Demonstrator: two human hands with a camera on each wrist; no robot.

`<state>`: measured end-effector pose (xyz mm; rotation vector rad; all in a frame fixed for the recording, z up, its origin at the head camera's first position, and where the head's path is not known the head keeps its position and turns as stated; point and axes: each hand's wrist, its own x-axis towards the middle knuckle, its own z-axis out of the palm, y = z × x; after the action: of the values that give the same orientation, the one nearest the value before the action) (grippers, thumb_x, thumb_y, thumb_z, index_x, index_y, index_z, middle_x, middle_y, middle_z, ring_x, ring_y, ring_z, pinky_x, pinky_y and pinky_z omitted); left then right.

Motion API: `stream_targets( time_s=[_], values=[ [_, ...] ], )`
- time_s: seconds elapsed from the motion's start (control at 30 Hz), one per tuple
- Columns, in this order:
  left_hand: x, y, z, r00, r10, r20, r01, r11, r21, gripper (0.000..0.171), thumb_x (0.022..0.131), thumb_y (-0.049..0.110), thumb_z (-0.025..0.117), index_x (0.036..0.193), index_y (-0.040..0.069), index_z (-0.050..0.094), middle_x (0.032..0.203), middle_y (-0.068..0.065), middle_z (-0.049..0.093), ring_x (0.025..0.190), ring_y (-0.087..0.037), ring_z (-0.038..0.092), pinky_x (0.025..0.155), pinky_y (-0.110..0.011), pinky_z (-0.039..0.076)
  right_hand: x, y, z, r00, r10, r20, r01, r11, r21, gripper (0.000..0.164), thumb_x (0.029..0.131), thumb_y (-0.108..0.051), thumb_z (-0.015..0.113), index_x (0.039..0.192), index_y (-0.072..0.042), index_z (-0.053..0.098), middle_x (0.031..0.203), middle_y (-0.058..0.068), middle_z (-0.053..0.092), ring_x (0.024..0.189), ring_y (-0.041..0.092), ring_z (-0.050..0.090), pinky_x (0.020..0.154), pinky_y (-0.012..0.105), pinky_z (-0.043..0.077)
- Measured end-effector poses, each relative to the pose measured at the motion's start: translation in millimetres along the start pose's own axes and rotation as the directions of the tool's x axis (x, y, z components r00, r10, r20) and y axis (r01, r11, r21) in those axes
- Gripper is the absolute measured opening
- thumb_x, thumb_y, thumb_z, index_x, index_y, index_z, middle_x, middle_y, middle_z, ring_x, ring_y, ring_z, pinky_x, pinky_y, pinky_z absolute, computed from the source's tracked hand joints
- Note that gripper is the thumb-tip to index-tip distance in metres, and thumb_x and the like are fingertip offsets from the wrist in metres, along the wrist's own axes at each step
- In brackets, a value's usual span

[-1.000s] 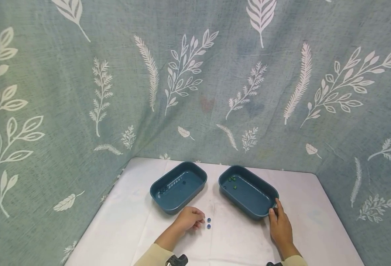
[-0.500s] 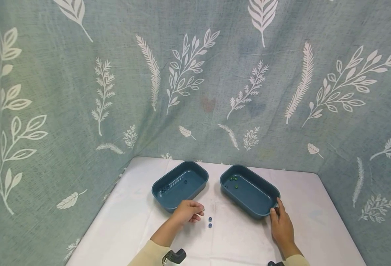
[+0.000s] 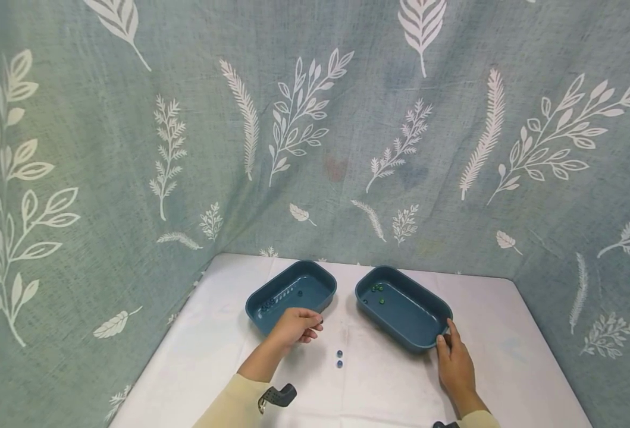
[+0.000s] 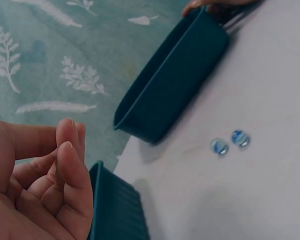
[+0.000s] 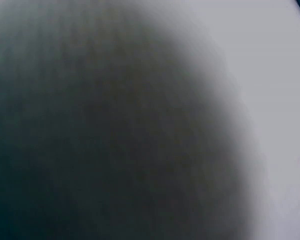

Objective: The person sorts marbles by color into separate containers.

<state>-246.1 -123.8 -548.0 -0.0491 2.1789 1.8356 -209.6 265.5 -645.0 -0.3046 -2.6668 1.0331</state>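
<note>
My left hand (image 3: 295, 327) pinches a small dark marble (image 3: 322, 321) at its fingertips, above the near right edge of the left blue tray (image 3: 256, 324). In the left wrist view the thumb and index finger (image 4: 72, 165) meet, and the marble is hidden. Two blue glass marbles, a nearer marble (image 3: 339, 364) and a farther marble (image 3: 339, 353), lie on the white cloth. My right hand (image 3: 456, 368) holds the near right corner of the right blue tray (image 3: 408, 315), thumb and fingers against its rim. The right wrist view is mostly a dark blur.
Several dark marbles (image 3: 268, 304) lie in the left tray, one dark marble (image 3: 300, 293) apart from them. Green marbles (image 3: 379, 289) and a small dark marble (image 3: 365, 302) are in the right tray. Leaf-patterned fabric (image 3: 315, 148) surrounds the white-covered table (image 3: 389, 386).
My left hand has risen from beside the two loose marbles and moved away and leftward to the left tray's edge, pinching a marble. The right hand keeps its place on the right tray.
</note>
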Motion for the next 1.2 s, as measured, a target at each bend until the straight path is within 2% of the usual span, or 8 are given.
stream_targets(
  time_s=[0.27, 0.4, 0.57, 0.8, 1.03, 1.2],
  values=[
    [9.2, 11.4, -13.5, 1.0, -0.008, -0.024, 0.009, 1.0, 0.025, 0.021, 0.093, 0.017, 0.067, 0.103, -0.002, 0.07, 0.084, -0.009, 0.071, 0.063, -0.013, 0.063, 0.057, -0.024, 0.054, 0.3, 0.5, 0.1, 1.0, -0.002, -0.007, 0.002, 1.0, 0.003, 0.058, 0.106, -0.041, 0.028, 0.157, -0.016, 0.016, 0.131, 0.026, 0.052, 0.122, 0.046, 0.045, 0.101, 0.063, 0.032],
    [15.5, 13.6, -21.8, 1.0, -0.008, -0.02, 0.008, 1.0, 0.017, 0.027, 0.094, 0.018, 0.066, 0.108, -0.005, 0.067, 0.085, -0.009, 0.071, 0.063, -0.012, 0.064, 0.057, -0.023, 0.054, 0.9, 0.7, 0.1, 1.0, -0.003, -0.008, 0.003, 1.0, 0.001, 0.057, 0.107, -0.041, 0.029, 0.157, -0.017, 0.016, 0.131, 0.027, 0.052, 0.123, 0.046, 0.045, 0.102, 0.063, 0.032],
    [24.2, 12.7, -32.8, 0.999, -0.029, -0.014, 0.029, 1.0, 0.004, 0.033, 0.095, 0.018, 0.065, 0.117, -0.007, 0.064, 0.088, -0.009, 0.071, 0.064, -0.011, 0.065, 0.057, -0.022, 0.054, 1.0, 1.1, 0.2, 1.0, -0.005, -0.006, 0.005, 1.0, -0.002, 0.058, 0.106, -0.041, 0.028, 0.157, -0.017, 0.015, 0.131, 0.027, 0.052, 0.123, 0.046, 0.045, 0.102, 0.063, 0.032],
    [38.4, 8.1, -47.5, 0.999, -0.041, -0.023, 0.041, 0.999, -0.015, 0.03, 0.096, 0.015, 0.063, 0.117, -0.007, 0.064, 0.087, -0.009, 0.07, 0.063, -0.01, 0.063, 0.056, -0.02, 0.053, 0.8, 1.9, 0.2, 1.0, -0.007, -0.001, 0.007, 1.0, -0.004, 0.058, 0.106, -0.041, 0.029, 0.157, -0.016, 0.015, 0.132, 0.026, 0.052, 0.123, 0.046, 0.045, 0.102, 0.063, 0.032],
    [53.6, 5.6, -58.4, 0.998, -0.063, -0.027, 0.062, 0.997, -0.039, 0.032, 0.097, 0.013, 0.061, 0.121, -0.007, 0.061, 0.095, -0.014, 0.07, 0.064, -0.01, 0.062, 0.058, -0.022, 0.053, 0.9, 0.0, -0.7, 1.0, 0.004, 0.0, -0.004, 1.0, -0.008, 0.058, 0.107, -0.04, 0.029, 0.157, -0.016, 0.015, 0.132, 0.027, 0.051, 0.124, 0.047, 0.044, 0.102, 0.063, 0.032],
    [64.9, 5.9, -64.8, 0.995, -0.084, -0.053, 0.083, 0.996, -0.032, 0.031, 0.096, 0.013, 0.061, 0.12, -0.007, 0.061, 0.091, -0.011, 0.07, 0.062, -0.009, 0.061, 0.056, -0.022, 0.053, 0.6, -0.9, -1.0, 1.0, 0.011, 0.01, -0.011, 1.0, -0.006, 0.058, 0.106, -0.041, 0.029, 0.157, -0.017, 0.015, 0.133, 0.026, 0.051, 0.124, 0.046, 0.044, 0.102, 0.063, 0.032]
  ],
)
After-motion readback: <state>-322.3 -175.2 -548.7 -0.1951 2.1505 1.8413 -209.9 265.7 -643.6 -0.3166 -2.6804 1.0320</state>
